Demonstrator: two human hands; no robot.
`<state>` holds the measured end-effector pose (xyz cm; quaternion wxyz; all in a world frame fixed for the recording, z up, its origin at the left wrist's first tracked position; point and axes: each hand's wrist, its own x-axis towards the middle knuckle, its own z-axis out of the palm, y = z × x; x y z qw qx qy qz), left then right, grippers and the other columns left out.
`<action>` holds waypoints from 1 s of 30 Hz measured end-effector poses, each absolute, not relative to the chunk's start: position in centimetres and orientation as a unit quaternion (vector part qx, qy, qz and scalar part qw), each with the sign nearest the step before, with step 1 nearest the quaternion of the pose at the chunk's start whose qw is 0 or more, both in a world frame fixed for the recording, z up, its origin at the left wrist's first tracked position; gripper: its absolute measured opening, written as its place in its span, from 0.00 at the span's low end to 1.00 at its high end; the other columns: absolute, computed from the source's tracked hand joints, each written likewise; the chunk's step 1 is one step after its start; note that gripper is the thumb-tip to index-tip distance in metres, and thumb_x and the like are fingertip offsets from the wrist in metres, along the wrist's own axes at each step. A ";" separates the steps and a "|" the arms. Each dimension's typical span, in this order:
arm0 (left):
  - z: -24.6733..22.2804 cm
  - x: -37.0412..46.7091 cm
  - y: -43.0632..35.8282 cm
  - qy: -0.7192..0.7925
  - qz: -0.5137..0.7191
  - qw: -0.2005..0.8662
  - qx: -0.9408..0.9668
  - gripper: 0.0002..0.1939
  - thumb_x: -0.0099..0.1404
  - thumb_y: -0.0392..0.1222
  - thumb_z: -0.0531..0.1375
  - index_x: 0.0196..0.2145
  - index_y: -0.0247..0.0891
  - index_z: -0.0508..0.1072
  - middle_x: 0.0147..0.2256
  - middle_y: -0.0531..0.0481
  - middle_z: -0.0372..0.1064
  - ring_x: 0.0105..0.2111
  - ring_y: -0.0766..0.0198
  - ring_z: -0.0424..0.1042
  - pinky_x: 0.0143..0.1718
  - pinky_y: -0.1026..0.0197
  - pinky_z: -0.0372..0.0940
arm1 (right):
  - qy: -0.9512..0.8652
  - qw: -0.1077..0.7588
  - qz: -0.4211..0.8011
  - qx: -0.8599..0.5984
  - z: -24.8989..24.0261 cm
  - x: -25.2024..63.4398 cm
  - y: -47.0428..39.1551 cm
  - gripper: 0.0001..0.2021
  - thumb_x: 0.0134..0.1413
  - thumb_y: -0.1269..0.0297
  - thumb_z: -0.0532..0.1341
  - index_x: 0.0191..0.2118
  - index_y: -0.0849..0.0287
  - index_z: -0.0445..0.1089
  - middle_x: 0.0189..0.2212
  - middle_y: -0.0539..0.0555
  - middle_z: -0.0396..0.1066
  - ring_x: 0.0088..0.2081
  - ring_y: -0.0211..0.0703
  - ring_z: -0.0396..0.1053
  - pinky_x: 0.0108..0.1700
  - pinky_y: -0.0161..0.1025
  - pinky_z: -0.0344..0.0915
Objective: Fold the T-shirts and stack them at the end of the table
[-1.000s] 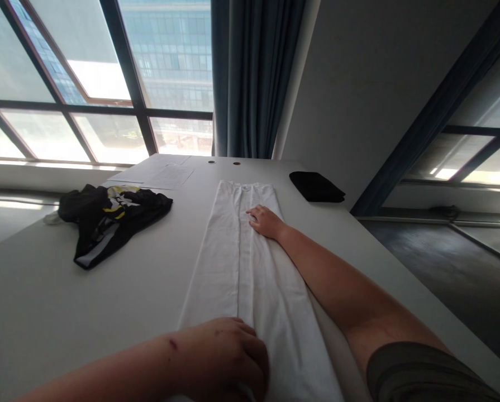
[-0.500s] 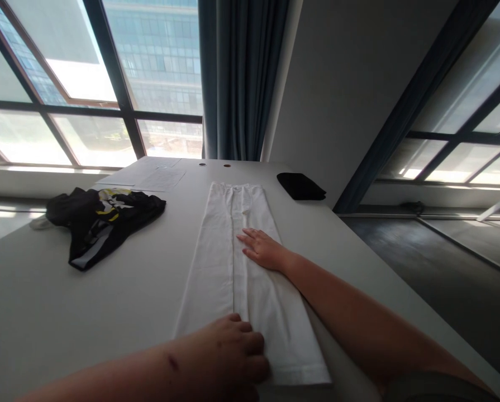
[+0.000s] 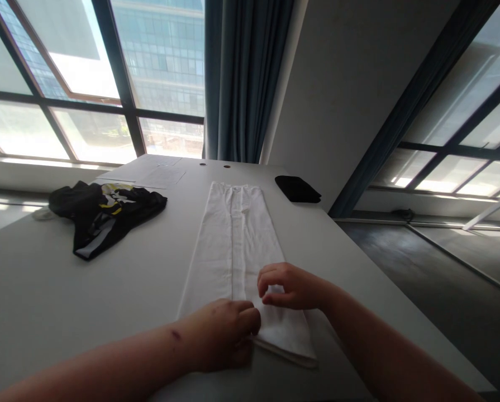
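Note:
White trousers lie lengthwise on the white table, waistband at the far end and leg hems toward me. At the near hem, my left hand is closed on the white trousers, its fingers curled and partly hidden behind the knuckles. My right hand is over the right side of the lower leg, fingers curved with a gap between thumb and fingertips and nothing held between them. The hem's right part shows beside my left hand, slightly slanted.
A crumpled black garment with yellow and white print lies on the left. Sheets of paper are at the far left of the table, and a folded black cloth is at the far right. Beyond stand windows and a blue curtain.
My right hand has come back toward me from the middle of the trousers, its flat fingers now curved. My left hand has moved slightly up and left, and the near hem has shifted away from me.

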<state>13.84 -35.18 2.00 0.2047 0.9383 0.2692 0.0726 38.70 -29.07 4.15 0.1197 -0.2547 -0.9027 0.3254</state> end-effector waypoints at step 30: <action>3.5 11.8 -31.0 0.431 0.057 0.283 0.855 0.29 0.64 0.55 0.62 0.60 0.43 0.66 0.46 0.46 0.77 0.43 0.53 0.76 0.44 0.54 0.68 | -0.882 0.063 0.323 -0.338 6.0 39.7 -29.4 0.17 0.62 0.67 0.59 0.55 0.55 0.76 0.48 0.56 0.79 0.48 0.50 0.75 0.51 0.41 0.65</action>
